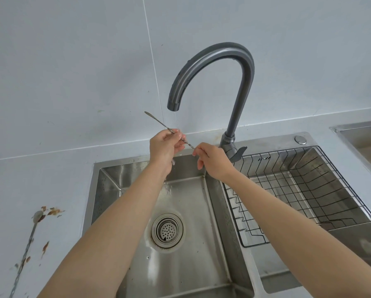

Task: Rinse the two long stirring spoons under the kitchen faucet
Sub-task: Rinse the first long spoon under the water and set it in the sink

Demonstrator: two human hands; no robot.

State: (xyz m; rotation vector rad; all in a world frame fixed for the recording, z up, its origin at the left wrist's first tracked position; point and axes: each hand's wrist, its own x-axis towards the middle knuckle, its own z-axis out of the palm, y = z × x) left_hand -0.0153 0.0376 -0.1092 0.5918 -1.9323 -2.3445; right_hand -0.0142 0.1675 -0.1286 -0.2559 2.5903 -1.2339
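One long metal stirring spoon [158, 122] with a twisted shaft is held slanted over the sink, its thin end pointing up and left. My left hand [163, 148] pinches its middle, and my right hand [213, 161] grips its lower right end. A thin stream of water falls from the dark grey gooseneck faucet [210, 59] onto my left fingers and the spoon. The second stirring spoon [27, 246] lies on the counter at the left, its bowl toward the wall, amid brown sauce smears.
A steel sink basin [191, 265] with a round drain strainer [167, 230] lies below my arms. A black wire dish rack [298, 190] fills the right basin. The faucet lever [239, 153] sits just right of my right hand. Another steel basin edge [363, 134] shows at far right.
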